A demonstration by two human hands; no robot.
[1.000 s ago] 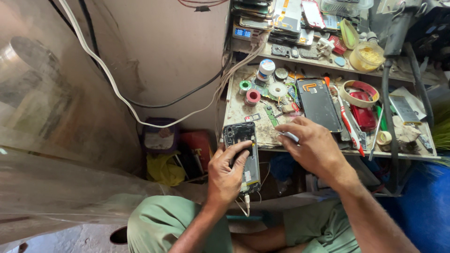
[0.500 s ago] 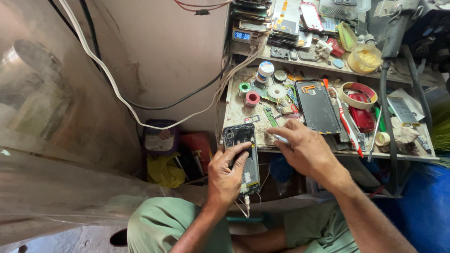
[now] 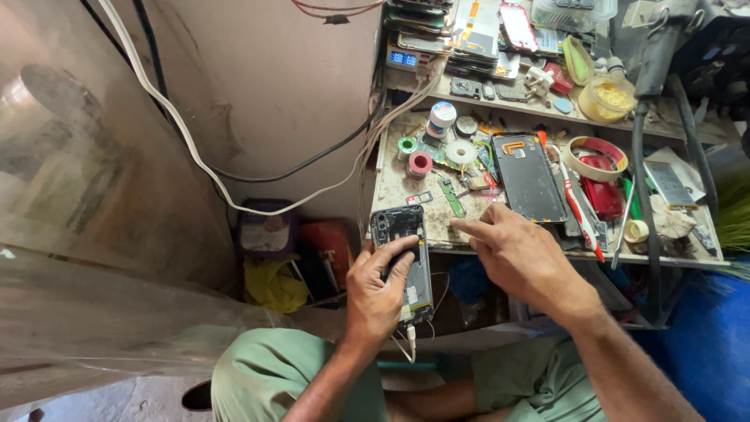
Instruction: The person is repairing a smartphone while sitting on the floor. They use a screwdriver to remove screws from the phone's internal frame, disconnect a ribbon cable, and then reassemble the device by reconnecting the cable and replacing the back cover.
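Desk (image 3: 406, 199): cluttered with tape rolls, parts, tools; landmark for all below.
Phone (image 3: 406, 258): at the desk's front edge, back cover off, insides facing me for access, cable hanging below.
Left hand (image 3: 379, 293): grip clamped around the phone, steadying it.
Right hand (image 3: 523, 262): over the desk's front edge, fingers loosely apart, forefinger extended, holding nothing I can see.

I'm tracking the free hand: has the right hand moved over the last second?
Yes. The right hand slid left along the bench's front edge, away from the black back cover, toward the opened phone.
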